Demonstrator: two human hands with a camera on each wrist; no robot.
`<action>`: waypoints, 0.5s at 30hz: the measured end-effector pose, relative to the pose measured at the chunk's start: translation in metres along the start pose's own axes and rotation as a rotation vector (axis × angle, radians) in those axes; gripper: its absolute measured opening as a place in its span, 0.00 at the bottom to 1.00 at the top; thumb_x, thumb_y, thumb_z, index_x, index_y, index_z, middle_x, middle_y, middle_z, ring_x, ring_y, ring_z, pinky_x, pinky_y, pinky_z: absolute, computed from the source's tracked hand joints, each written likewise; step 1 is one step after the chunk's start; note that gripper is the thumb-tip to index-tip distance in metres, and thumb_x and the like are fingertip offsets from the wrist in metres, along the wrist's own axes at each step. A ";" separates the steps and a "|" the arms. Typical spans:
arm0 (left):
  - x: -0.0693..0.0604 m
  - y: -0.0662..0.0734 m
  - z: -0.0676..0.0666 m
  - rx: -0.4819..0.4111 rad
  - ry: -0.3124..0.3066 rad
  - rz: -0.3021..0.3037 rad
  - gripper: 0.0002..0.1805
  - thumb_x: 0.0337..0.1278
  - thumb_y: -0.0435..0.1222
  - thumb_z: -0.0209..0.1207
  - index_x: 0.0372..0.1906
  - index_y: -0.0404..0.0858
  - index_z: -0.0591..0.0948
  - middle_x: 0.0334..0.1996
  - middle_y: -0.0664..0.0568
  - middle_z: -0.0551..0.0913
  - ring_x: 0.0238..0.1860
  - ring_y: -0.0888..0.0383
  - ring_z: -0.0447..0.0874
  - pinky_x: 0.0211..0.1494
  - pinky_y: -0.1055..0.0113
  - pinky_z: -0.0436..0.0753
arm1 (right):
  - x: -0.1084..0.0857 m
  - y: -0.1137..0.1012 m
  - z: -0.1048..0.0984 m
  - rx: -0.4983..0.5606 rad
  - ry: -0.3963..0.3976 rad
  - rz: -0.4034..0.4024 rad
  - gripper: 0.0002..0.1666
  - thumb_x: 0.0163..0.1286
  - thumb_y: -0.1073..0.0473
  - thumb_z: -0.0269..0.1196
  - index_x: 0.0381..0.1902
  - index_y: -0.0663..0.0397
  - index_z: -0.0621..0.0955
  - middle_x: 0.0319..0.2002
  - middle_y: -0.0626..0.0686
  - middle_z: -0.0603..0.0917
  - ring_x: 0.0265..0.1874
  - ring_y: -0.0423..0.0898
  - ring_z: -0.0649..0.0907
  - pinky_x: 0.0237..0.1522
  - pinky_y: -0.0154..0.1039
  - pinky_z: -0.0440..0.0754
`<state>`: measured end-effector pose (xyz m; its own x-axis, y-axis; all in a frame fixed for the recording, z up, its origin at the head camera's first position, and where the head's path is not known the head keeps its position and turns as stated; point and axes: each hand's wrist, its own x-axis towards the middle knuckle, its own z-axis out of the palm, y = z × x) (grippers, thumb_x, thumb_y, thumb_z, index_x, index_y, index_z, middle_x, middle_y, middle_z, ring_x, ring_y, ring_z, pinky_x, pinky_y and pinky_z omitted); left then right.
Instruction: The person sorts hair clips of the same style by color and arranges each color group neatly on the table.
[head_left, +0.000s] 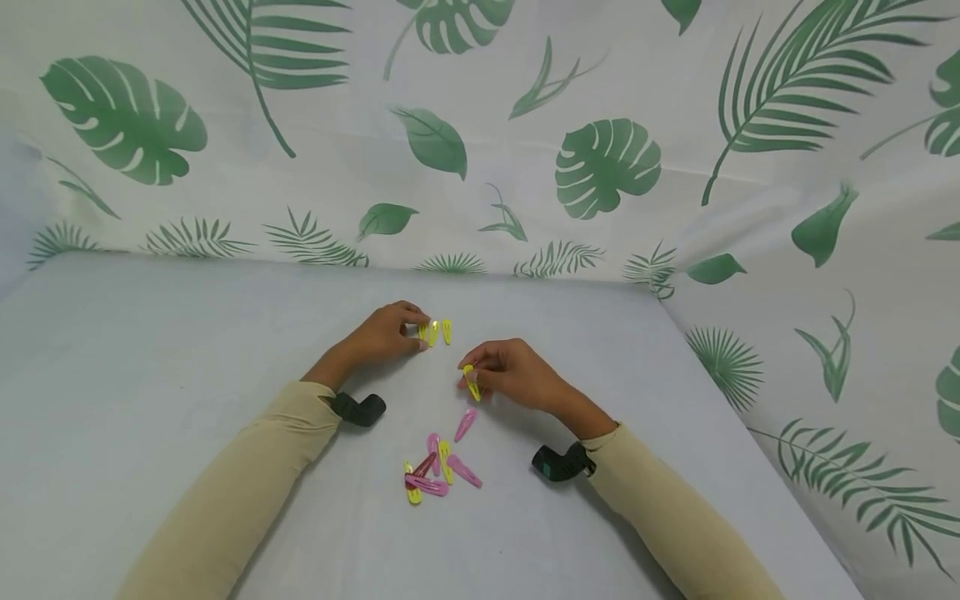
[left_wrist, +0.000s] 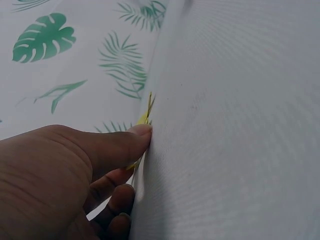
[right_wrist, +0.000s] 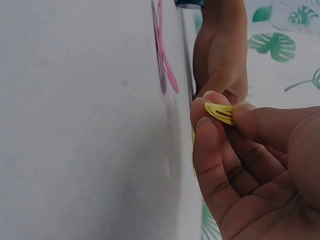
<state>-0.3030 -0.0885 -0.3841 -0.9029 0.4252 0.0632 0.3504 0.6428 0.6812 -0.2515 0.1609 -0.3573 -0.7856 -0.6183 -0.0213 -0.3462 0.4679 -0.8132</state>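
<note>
My left hand [head_left: 386, 335] rests on the white-covered table and pinches a yellow snap hair clip [left_wrist: 144, 119] between thumb and fingers. This clip stands at the left end of a short row. Just to its right lie two more yellow hair clips, a middle one [head_left: 434, 333] and an outer one [head_left: 447, 332], side by side. Nearer to me, my right hand [head_left: 517, 375] holds another yellow hair clip [right_wrist: 220, 113] by thumb and fingertips, raised above the cloth. A pink hair clip [head_left: 466, 423] lies just below the right hand.
A loose pile of clips lies closer to me: a dark red clip [head_left: 425, 465], a yellow clip [head_left: 446, 461], a pink clip [head_left: 465, 471] and several others, some overlapping. A leaf-printed white sheet [head_left: 510, 167] rises behind the table and along its right side.
</note>
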 end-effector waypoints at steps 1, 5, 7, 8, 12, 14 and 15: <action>0.000 0.000 0.000 0.000 0.000 0.001 0.25 0.60 0.35 0.64 0.61 0.31 0.77 0.60 0.40 0.73 0.52 0.47 0.75 0.54 0.55 0.75 | 0.001 0.001 0.000 0.007 0.005 -0.002 0.10 0.70 0.70 0.58 0.47 0.65 0.81 0.35 0.51 0.88 0.28 0.47 0.82 0.33 0.40 0.81; 0.000 0.001 0.000 0.005 0.002 0.004 0.25 0.60 0.34 0.64 0.61 0.30 0.77 0.61 0.39 0.73 0.51 0.47 0.76 0.53 0.55 0.75 | 0.007 0.003 -0.001 0.038 0.024 -0.009 0.10 0.71 0.70 0.57 0.47 0.66 0.80 0.35 0.52 0.88 0.29 0.47 0.84 0.34 0.41 0.82; 0.000 0.001 0.000 0.009 0.002 0.003 0.25 0.60 0.34 0.64 0.61 0.29 0.77 0.61 0.39 0.73 0.51 0.47 0.76 0.53 0.55 0.75 | 0.009 0.003 -0.002 0.048 0.028 -0.014 0.10 0.71 0.70 0.56 0.48 0.67 0.80 0.35 0.53 0.87 0.30 0.47 0.85 0.35 0.41 0.83; -0.001 0.001 0.000 0.010 0.002 -0.002 0.25 0.60 0.34 0.64 0.61 0.30 0.77 0.61 0.40 0.73 0.51 0.47 0.76 0.53 0.55 0.75 | 0.011 0.004 -0.003 0.053 0.031 -0.013 0.11 0.71 0.70 0.56 0.48 0.67 0.80 0.36 0.54 0.87 0.30 0.48 0.85 0.35 0.41 0.83; 0.000 0.002 0.000 0.016 -0.003 -0.017 0.25 0.60 0.35 0.64 0.62 0.32 0.77 0.61 0.41 0.73 0.51 0.47 0.75 0.53 0.56 0.75 | 0.014 0.004 -0.006 0.064 0.038 0.002 0.11 0.71 0.70 0.57 0.48 0.68 0.80 0.36 0.55 0.87 0.31 0.48 0.85 0.36 0.42 0.83; 0.000 0.002 0.000 0.020 -0.006 -0.029 0.26 0.60 0.36 0.64 0.62 0.33 0.76 0.62 0.41 0.72 0.52 0.47 0.75 0.54 0.56 0.75 | 0.017 0.006 -0.007 0.068 0.047 0.017 0.11 0.70 0.69 0.58 0.48 0.67 0.80 0.36 0.55 0.87 0.31 0.48 0.85 0.36 0.42 0.83; 0.001 0.002 0.000 0.023 -0.007 -0.031 0.26 0.60 0.36 0.64 0.63 0.33 0.76 0.62 0.41 0.72 0.52 0.47 0.75 0.54 0.56 0.74 | 0.019 0.006 -0.008 0.067 0.052 0.023 0.11 0.70 0.69 0.58 0.48 0.67 0.80 0.36 0.55 0.87 0.31 0.48 0.85 0.36 0.42 0.84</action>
<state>-0.3029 -0.0867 -0.3828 -0.9118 0.4090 0.0369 0.3276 0.6703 0.6659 -0.2723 0.1572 -0.3585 -0.8192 -0.5734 -0.0120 -0.2934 0.4371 -0.8502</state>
